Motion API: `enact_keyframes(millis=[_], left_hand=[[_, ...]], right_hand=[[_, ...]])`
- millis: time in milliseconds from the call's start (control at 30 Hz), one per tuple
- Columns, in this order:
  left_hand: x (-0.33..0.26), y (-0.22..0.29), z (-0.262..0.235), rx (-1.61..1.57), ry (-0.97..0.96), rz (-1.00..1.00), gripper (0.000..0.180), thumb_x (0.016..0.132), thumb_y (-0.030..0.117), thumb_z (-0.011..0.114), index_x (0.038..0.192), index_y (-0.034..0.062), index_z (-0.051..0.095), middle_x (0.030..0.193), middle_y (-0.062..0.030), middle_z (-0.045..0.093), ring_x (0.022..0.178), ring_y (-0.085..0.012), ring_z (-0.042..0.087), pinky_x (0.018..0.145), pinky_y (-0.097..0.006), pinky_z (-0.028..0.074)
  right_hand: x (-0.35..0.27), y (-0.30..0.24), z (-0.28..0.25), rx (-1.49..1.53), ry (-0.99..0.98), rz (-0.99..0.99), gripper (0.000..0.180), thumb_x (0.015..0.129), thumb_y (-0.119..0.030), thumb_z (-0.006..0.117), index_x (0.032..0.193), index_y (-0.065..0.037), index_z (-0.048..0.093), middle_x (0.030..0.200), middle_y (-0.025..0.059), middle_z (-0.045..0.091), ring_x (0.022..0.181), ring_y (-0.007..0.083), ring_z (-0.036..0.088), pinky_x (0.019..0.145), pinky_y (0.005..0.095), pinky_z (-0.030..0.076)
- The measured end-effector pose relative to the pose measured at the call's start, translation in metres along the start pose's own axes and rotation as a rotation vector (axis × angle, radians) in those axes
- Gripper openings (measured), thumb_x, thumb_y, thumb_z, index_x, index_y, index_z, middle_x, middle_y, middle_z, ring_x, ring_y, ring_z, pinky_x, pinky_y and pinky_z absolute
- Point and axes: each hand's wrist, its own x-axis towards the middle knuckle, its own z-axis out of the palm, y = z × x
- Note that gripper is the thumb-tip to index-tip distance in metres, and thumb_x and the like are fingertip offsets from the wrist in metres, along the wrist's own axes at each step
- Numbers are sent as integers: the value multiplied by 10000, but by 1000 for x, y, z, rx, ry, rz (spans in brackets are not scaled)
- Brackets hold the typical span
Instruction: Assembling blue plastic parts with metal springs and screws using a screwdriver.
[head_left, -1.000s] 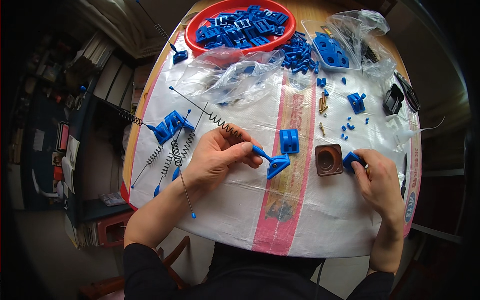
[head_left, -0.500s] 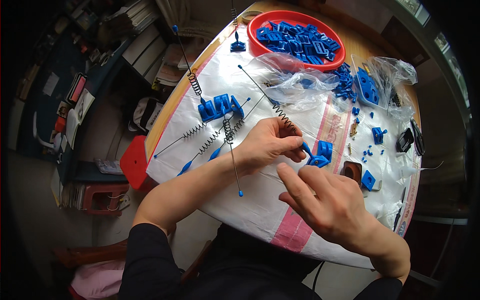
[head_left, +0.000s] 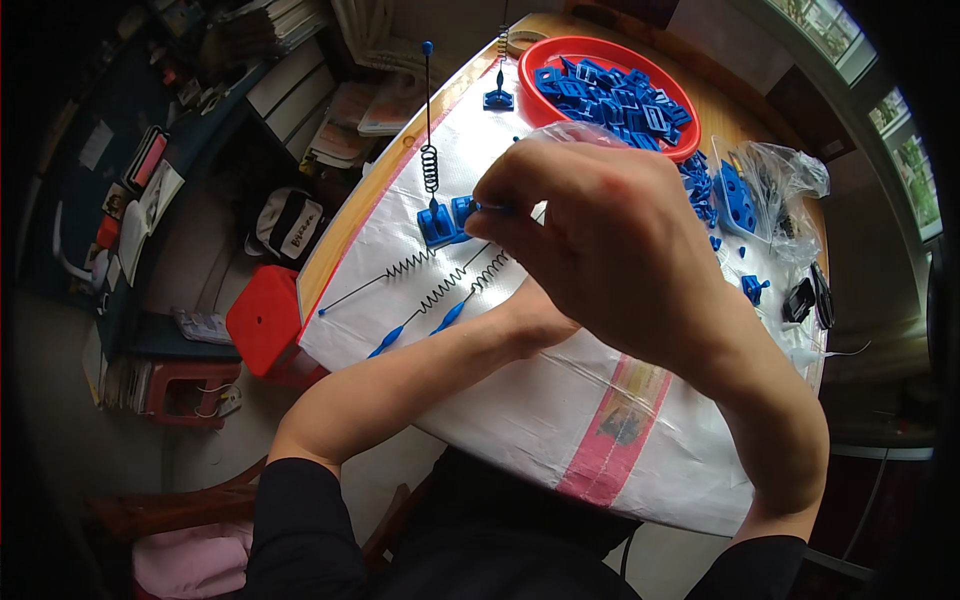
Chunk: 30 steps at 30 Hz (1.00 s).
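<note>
My right hand (head_left: 620, 250) is raised over the table's middle, thumb and forefinger pinched together. A bit of dark blue shows at the pinch, but I cannot make out what it belongs to. Beneath it is my left hand (head_left: 543, 312), its fingers and anything in them hidden by the right. Just left of the pinch stand blue clip-like bases (head_left: 437, 226), one with an upright black coil spring (head_left: 430, 168) and a blue-tipped rod. Several more spring rods lie on the white sheet, two with blue spindle-shaped sleeves (head_left: 386, 341) showing near my left forearm.
A red basin (head_left: 530, 85) full of blue plastic parts (head_left: 625, 100) stands at the far side. Beside a clear plastic bag (head_left: 795, 170) lie small blue pieces (head_left: 698, 190). Another spring assembly (head_left: 499, 98) stands at the far left, near a tape roll (head_left: 528, 38). A red stool (head_left: 262, 318) adjoins the table's left edge.
My right hand has moved up and left, and is now pinched and over my left hand. The spring rod and blue clip that were at my left hand are now hidden.
</note>
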Motion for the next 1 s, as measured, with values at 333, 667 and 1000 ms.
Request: enact_keyframes(millis=[333,667,1000], left_hand=[[8,-21,-1,-392,60,-328,149,945,68,684,1033,-18,601,913,-122,692,816,-206,733,757,-334,616],[6,-19,-2,-383,62,-321,143,943,58,667,1033,-28,597,911,-126,687,797,-201,731,736,-327,616],[7,-21,-4,-350,78,-319,210,951,69,660,1122,-21,578,936,-118,676,814,-196,720,738,-326,609]], right_hand=[[85,33,-11,188,-172,333,212,920,-189,706,878,17,730,721,144,700,657,234,672,640,362,523],[99,22,-18,90,-260,419,249,905,-213,708,898,33,738,807,235,716,781,320,718,754,409,559],[88,30,-37,135,-281,448,462,900,-305,731,1150,82,692,1115,288,697,1041,354,695,932,372,550]])
